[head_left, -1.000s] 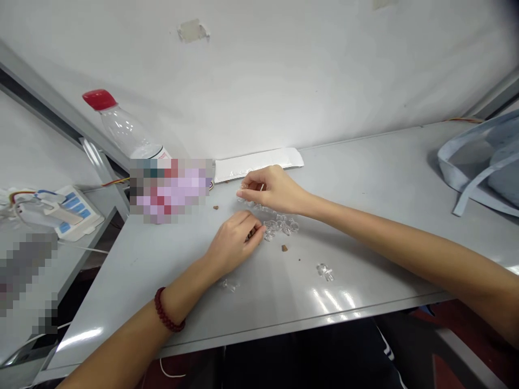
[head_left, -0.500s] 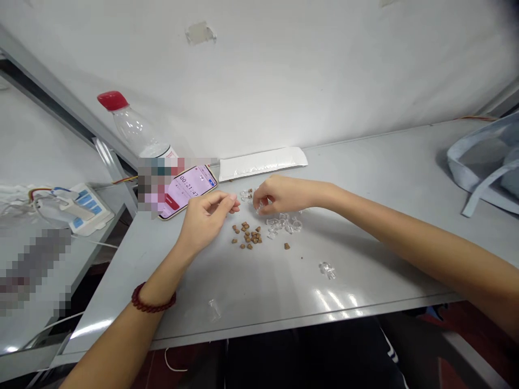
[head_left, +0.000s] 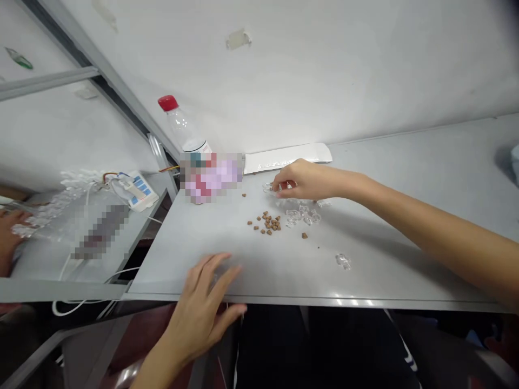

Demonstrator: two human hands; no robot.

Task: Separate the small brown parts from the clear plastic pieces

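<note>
My left hand (head_left: 206,302) is open with its fingers spread, over the table's front edge. A clear plastic piece (head_left: 214,280) shows partly behind its fingers. At the back of the table my right hand (head_left: 298,181) is curled, its fingertips closed at a clear plastic piece (head_left: 267,187); the fingers partly cover it. Small brown pellets (head_left: 268,223) lie in a loose group in front of that hand. Beside them is a cluster of clear plastic pieces (head_left: 304,215). One pellet (head_left: 244,195) sits apart at the back left, another (head_left: 305,235) to the right.
A white padded strip (head_left: 287,157) lies along the wall. Left of it stands a red-capped bottle (head_left: 180,127), behind a blurred phone. A lone clear piece (head_left: 343,261) lies near the front. On the adjoining left table are a power strip (head_left: 141,190) and another person's hand (head_left: 10,229).
My left hand has moved from beside the pellets down to the front edge and opened. My right hand stays among the clear pieces. The view has turned left.
</note>
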